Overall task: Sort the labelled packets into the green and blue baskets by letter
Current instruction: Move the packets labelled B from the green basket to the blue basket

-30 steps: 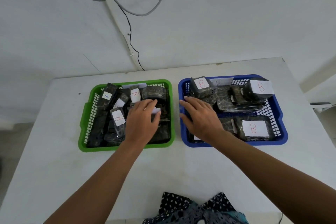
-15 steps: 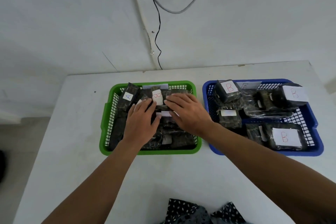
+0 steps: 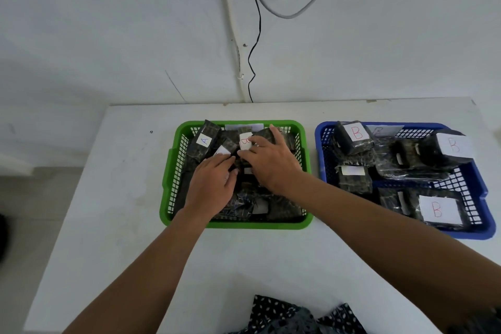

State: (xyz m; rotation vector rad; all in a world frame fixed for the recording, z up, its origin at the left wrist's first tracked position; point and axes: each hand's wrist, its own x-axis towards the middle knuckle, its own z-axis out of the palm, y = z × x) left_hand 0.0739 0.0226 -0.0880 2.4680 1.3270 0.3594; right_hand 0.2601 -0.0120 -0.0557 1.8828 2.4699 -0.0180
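Green basket (image 3: 173,171), centre frame: my right hand (image 3: 273,165) curls onto a red-lettered B packet (image 3: 244,141); my left hand (image 3: 214,187) lies flat on dark packets (image 3: 244,203). Crinkly wrappers could slip or snag neighbours. An A packet (image 3: 204,139) sits upper left; the blue basket (image 3: 479,214), right, shows three B labels (image 3: 437,209).
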